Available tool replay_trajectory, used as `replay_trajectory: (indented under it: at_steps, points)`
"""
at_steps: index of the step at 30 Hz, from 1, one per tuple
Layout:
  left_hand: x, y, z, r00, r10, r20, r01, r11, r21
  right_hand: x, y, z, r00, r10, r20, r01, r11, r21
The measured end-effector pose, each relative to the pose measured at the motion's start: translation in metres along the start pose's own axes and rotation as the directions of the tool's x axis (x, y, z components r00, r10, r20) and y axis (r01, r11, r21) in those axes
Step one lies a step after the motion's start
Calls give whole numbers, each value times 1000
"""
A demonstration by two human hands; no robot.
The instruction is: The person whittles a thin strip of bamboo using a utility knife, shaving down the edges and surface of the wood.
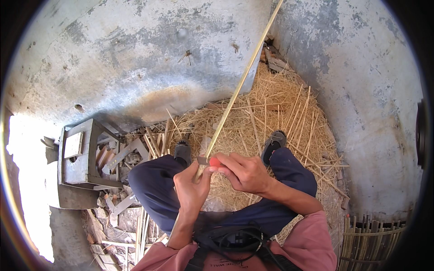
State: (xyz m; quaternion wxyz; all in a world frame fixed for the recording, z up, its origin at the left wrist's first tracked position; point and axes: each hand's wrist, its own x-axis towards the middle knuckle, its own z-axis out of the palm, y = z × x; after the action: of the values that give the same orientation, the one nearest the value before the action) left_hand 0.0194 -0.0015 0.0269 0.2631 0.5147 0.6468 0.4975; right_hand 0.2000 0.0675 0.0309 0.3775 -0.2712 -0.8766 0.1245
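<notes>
weathered grey wall point(135, 54), straw-like shavings point(242, 135) underfoot. person's left hand point(192, 185) pinches long pale strip point(232, 100) slanting away; right hand point(247, 172) grips red-handled knife point(214, 162) against it. plenty apparently shaved already; this strip looks unfinished.

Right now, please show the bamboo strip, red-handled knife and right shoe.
Bamboo strip point(241, 84), head view: middle of its length.
Red-handled knife point(214, 162), head view: red handle.
Right shoe point(273, 145), head view: its upper.
</notes>
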Motion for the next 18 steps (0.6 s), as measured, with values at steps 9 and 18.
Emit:
replay_trajectory:
  at_steps: [9, 18]
  points:
    - [-2, 8, 6, 998, -69, 4, 69, 994, -85, 3, 0, -2, 999, -23, -44, 19, 996, -83]
    - [2, 1, 5, 1000, 6, -8, -5, 997, 81, 1, 0, 0, 999, -15, -38, 10, 990, -141]
